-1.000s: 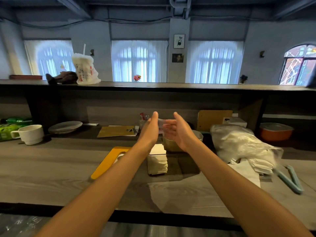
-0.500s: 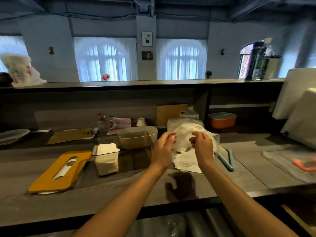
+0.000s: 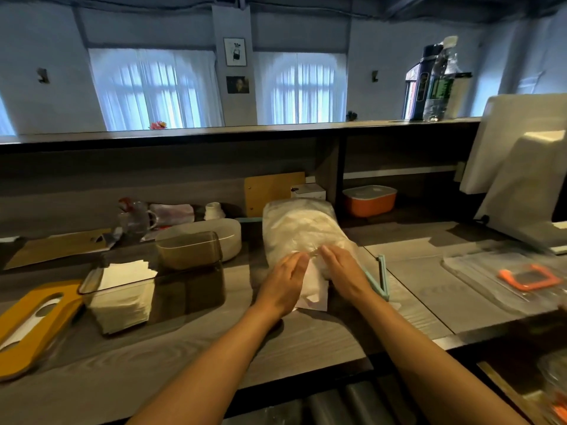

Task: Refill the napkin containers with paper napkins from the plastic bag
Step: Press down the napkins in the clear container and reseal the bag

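your left hand [image 3: 283,283] and right hand [image 3: 343,273] are both down at the near mouth of the plastic bag [image 3: 302,231], fingers laid forward fairly straight over the film and the white napkins [image 3: 313,289] poking out of it; i cannot tell whether any fingertip is actually pinching a napkin. the bag lies lengthways on the counter [image 3: 306,342], just right of centre, with a pale blue clip [image 3: 380,279] beside it.

expect the load to be light and soft: thin paper that creases and fans apart, inside slippery, crinkly film. take a thick bundle by its two flat faces, near the folded edge, rather than by the loose corners.

count: one bag, and two clear napkin containers, the near container [image 3: 122,294] already holding a stack, the far container [image 3: 188,250] looking empty. one yellow lid [image 3: 33,323] lies at the left.
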{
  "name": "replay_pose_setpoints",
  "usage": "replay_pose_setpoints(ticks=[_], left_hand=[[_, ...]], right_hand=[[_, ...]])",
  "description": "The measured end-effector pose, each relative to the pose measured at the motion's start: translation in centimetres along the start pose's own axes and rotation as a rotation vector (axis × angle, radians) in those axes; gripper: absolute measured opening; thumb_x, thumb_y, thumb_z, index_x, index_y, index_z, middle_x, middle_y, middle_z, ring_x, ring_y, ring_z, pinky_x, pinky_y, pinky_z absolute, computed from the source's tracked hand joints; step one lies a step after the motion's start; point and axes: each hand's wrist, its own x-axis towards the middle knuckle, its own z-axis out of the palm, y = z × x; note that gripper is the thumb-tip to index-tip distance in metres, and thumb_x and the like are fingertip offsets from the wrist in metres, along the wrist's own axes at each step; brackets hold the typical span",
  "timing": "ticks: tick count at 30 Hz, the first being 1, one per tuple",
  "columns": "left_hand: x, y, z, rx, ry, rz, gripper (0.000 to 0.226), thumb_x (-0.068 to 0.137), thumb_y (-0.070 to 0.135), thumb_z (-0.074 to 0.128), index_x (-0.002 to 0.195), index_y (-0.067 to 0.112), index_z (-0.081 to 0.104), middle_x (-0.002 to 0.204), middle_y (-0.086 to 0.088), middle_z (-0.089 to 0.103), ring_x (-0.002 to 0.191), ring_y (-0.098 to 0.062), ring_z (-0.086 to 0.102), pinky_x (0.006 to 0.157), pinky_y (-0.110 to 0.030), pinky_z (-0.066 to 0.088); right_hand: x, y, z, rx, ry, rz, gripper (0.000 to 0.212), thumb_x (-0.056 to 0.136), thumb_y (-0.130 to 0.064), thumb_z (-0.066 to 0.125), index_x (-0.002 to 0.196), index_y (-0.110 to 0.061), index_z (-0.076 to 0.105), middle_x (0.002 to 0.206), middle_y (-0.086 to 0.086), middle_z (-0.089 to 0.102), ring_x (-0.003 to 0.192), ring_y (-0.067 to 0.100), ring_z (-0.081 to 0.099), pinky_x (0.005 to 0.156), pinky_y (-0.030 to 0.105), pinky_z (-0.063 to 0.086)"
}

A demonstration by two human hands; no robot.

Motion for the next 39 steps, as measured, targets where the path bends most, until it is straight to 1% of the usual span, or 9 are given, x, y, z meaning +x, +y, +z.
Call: replay_pose_setpoints(ticks=[3, 9, 12, 16, 21, 27, 31, 34, 39], left_hand=[[0.8, -0.7, 0.5, -0.002, -0.032, -0.053, 0.090, 0.085, 0.084, 0.006, 0.142, 0.031, 0.052, 0.145, 0.005, 0.053, 0.134, -0.012, 0.045, 0.116, -0.038, 0.032], [0.3, 0.0, 0.4, 0.058, -0.103, -0.006, 0.056, 0.105, 0.051, 0.022, 0.145, 0.021, 0.047, 0.150, -0.001, 0.046, 0.139, -0.016, 0.037, 0.112, -0.030, 0.023], [0.5, -0.1, 0.4, 0.305, -0.193, 0.094, 0.064, 0.098, 0.061, 0.024, 0.141, 0.022, 0.049, 0.142, -0.004, 0.050, 0.132, -0.023, 0.043, 0.107, -0.037, 0.031], [0.2, -0.5, 0.1, 0.391, -0.224, 0.119, 0.068, 0.086, 0.067, 0.054, 0.138, 0.024, 0.052, 0.140, -0.001, 0.051, 0.130, -0.019, 0.043, 0.106, -0.038, 0.036], [-1.1, -0.2, -0.7, 0.238, -0.085, 0.222, 0.049, 0.088, 0.055, 0.064, 0.072, 0.009, 0.065, 0.072, -0.004, 0.064, 0.065, -0.015, 0.053, 0.063, -0.034, 0.041], [-2.1, 0.2, -2.2, -0.124, 0.318, 0.470, 0.028, 0.091, 0.053, 0.052, 0.070, 0.036, 0.056, 0.078, 0.010, 0.055, 0.071, -0.009, 0.053, 0.065, -0.021, 0.044], [0.1, -0.5, -2.2, -0.136, 0.383, 0.322, 0.047, 0.091, 0.059, 0.043, 0.098, 0.018, 0.065, 0.112, 0.006, 0.055, 0.099, -0.013, 0.057, 0.086, -0.026, 0.047], [1.9, -1.0, -1.8, -0.178, 0.342, 0.167, 0.054, 0.097, 0.054, 0.046, 0.121, 0.009, 0.066, 0.115, 0.009, 0.057, 0.103, -0.010, 0.055, 0.084, -0.020, 0.043], [3.4, -2.0, -1.6, -0.388, 0.239, -0.118, 0.057, 0.102, 0.046, 0.043, 0.085, -0.004, 0.065, 0.076, -0.016, 0.055, 0.066, -0.019, 0.050, 0.063, -0.031, 0.037]], right_hand=[[0.5, 0.9, 0.0, -0.019, -0.074, 0.042, 0.040, 0.104, -0.042, 0.036, 0.111, -0.016, 0.065, 0.107, -0.005, 0.059, 0.104, 0.016, 0.055, 0.100, 0.035, 0.040], [1.0, 1.9, -0.3, -0.160, -0.152, 0.028, 0.048, 0.105, -0.045, 0.030, 0.126, -0.018, 0.064, 0.117, -0.006, 0.053, 0.112, 0.015, 0.049, 0.099, 0.031, 0.034], [1.3, 2.7, -0.4, -0.224, -0.190, -0.019, 0.061, 0.097, -0.061, 0.023, 0.127, -0.028, 0.065, 0.130, -0.004, 0.055, 0.122, 0.014, 0.045, 0.106, 0.034, 0.031], [1.0, 2.3, -0.9, -0.074, -0.180, 0.013, 0.077, 0.081, -0.079, 0.026, 0.115, -0.028, 0.073, 0.133, -0.004, 0.059, 0.121, 0.010, 0.048, 0.111, 0.039, 0.030], [0.7, 2.6, -0.8, 0.096, -0.218, 0.051, 0.077, 0.077, -0.084, 0.036, 0.118, -0.029, 0.070, 0.130, -0.007, 0.062, 0.122, 0.011, 0.054, 0.106, 0.039, 0.041], [0.4, 2.7, -0.9, -0.035, -0.281, -0.055, 0.056, 0.085, -0.069, 0.049, 0.127, -0.035, 0.064, 0.135, -0.012, 0.059, 0.126, 0.007, 0.050, 0.113, 0.042, 0.036], [0.6, 2.7, -0.8, -0.411, -0.263, -0.140, 0.060, 0.088, -0.064, 0.053, 0.142, -0.037, 0.047, 0.152, -0.005, 0.040, 0.142, 0.018, 0.029, 0.117, 0.043, 0.024], [0.8, 2.7, -0.5, -0.519, -0.244, -0.130, 0.063, 0.088, -0.062, 0.056, 0.143, -0.032, 0.047, 0.153, -0.005, 0.037, 0.142, 0.018, 0.026, 0.116, 0.037, 0.021], [1.9, 3.8, 0.0, -0.541, -0.146, -0.201, 0.049, 0.081, -0.056, 0.069, 0.123, -0.031, 0.066, 0.133, -0.004, 0.060, 0.126, 0.019, 0.048, 0.106, 0.036, 0.038]])
